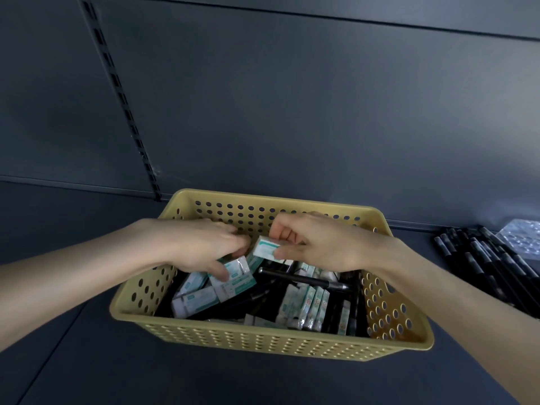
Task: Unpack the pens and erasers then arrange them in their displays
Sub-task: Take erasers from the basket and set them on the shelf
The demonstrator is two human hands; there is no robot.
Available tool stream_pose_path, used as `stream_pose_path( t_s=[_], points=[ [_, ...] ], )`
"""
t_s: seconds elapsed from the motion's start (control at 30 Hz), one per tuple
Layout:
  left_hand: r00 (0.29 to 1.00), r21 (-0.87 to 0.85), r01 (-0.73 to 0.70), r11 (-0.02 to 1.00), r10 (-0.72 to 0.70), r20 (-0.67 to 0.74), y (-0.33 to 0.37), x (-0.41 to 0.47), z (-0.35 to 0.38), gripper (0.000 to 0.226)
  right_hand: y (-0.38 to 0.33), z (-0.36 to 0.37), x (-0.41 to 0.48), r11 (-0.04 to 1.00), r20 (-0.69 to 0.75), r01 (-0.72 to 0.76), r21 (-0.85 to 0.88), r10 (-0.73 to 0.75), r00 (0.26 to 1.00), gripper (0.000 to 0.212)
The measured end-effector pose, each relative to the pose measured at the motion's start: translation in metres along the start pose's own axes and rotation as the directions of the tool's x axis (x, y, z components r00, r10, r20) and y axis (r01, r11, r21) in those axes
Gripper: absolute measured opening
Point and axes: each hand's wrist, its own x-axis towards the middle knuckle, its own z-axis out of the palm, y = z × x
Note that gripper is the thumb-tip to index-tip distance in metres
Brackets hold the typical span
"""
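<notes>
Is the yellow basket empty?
No, the basket holds lots of boxed erasers and black pens.

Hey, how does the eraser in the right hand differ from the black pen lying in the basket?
The eraser is a short white-and-teal block; the black pen is long and slim. The eraser is pinched in the right hand; the pen lies loose in the basket.

Your basket [271, 344] sits on the shelf [87, 361] at lower centre, before the back panel [292, 112]. In it, erasers [304, 308] lie mixed with pens [306, 280]. Your left hand [201, 247] grips a lower eraser [238, 266] at centre-left. Your right hand [318, 244] pinches an upper eraser [264, 248] just right of it. Loose pens [482, 258] lie at the right edge, with a plastic sheet [523, 238] behind them.
</notes>
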Motion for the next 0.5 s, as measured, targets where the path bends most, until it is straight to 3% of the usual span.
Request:
stream_pose_path(
  t_s=[0.17, 0.23, 0.37, 0.5],
  points=[
    [0.997, -0.054, 0.051, 0.997, -0.048, 0.059, 0.000, -0.003, -0.005, 0.045, 0.006, -0.003, -0.009, 0.968, 0.038, -0.056, 0.243, 0.048, 0.998, 0.021],
    [0.998, -0.070, 0.046, 0.996, -0.043, 0.053, 0.001, -0.002, -0.005, 0.031, 0.009, -0.001, -0.015, 0.972, 0.089, -0.074, 0.223, 0.055, 0.994, 0.022],
    [0.999, -0.166, 0.041, 0.985, -0.036, 0.031, 0.002, -0.008, -0.009, 0.028, 0.011, -0.002, -0.023, 0.966, 0.180, -0.121, 0.230, 0.079, 0.980, 0.016],
    [0.999, -0.407, -0.015, 0.913, -0.003, -0.045, 0.004, -0.014, -0.016, 0.028, 0.011, -0.012, -0.033, 0.978, 0.296, -0.142, 0.152, 0.092, 0.951, 0.016]
  ],
)
